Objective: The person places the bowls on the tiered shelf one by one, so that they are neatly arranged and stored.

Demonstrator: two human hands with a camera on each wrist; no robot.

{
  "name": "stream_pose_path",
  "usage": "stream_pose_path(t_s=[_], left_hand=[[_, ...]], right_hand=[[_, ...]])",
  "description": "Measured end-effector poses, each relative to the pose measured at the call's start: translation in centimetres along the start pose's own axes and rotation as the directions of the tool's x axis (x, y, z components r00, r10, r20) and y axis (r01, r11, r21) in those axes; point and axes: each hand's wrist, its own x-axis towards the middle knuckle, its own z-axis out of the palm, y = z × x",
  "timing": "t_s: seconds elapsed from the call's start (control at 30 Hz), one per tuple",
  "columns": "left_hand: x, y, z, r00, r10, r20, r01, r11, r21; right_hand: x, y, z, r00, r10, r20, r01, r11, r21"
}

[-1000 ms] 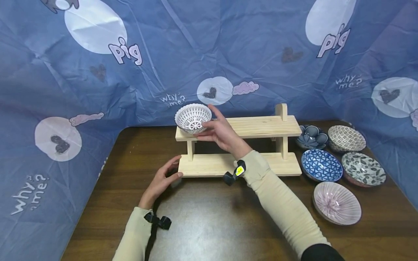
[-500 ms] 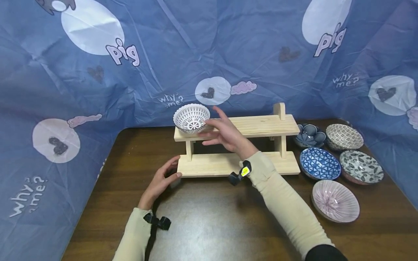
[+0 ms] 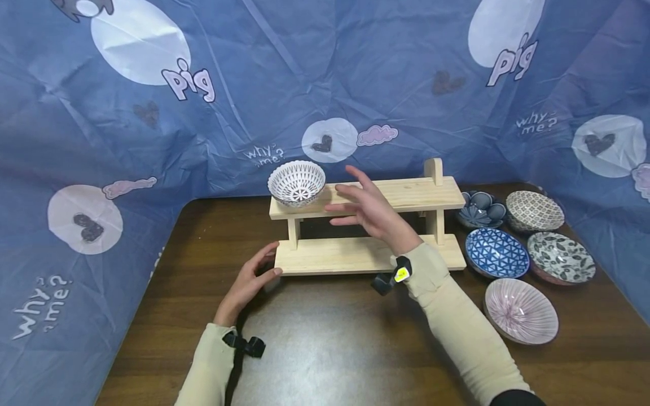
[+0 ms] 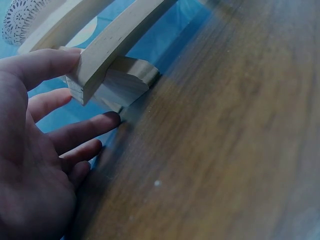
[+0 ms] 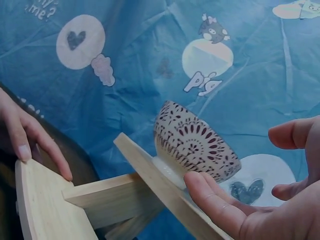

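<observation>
Right fingers: we see the right hand [image 3: 373, 211] spread wide and holding nothing, just right of the white patterned bowl [image 3: 297, 182] and clear of it.
Left fingers: the left hand [image 3: 251, 279] lies relaxed, its fingers [image 4: 47, 65] touching the lower left corner of the wooden rack [image 3: 365, 217].
Bowl: it stands upright at the left end of the rack's top shelf.
Desk: the rack stands on the dark desk [image 3: 325, 338]; five more bowls [image 3: 523, 251] lie to its right.

Bowl [image 3: 297, 182] on shelf [image 3: 406, 194] top left; five bowls [image 3: 497, 255] right of shelf.
</observation>
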Motion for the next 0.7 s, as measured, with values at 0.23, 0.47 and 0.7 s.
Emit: stream_pose_path(t_s=[0.23, 0.47, 0.7], left_hand=[[0.0, -0.1, 0.0, 1.000, 0.006, -0.002, -0.006, 1.000, -0.003], [0.0, -0.2, 0.1, 1.000, 0.005, -0.002, -0.005, 1.000, -0.008], [0.0, -0.2, 0.1, 1.000, 0.016, 0.003, -0.016, 1.000, -0.011]], right_hand=[[-1.7, -0.5, -1.0, 1.000, -0.026, 0.008, 0.026, 1.000, 0.011], [-3.9, -1.1, -2.5, 0.997, -0.066, 0.028, 0.065, 0.997, 0.029], [-5.8, -1.4, -4.3, 0.995, -0.096, 0.020, 0.096, 0.995, -0.004]])
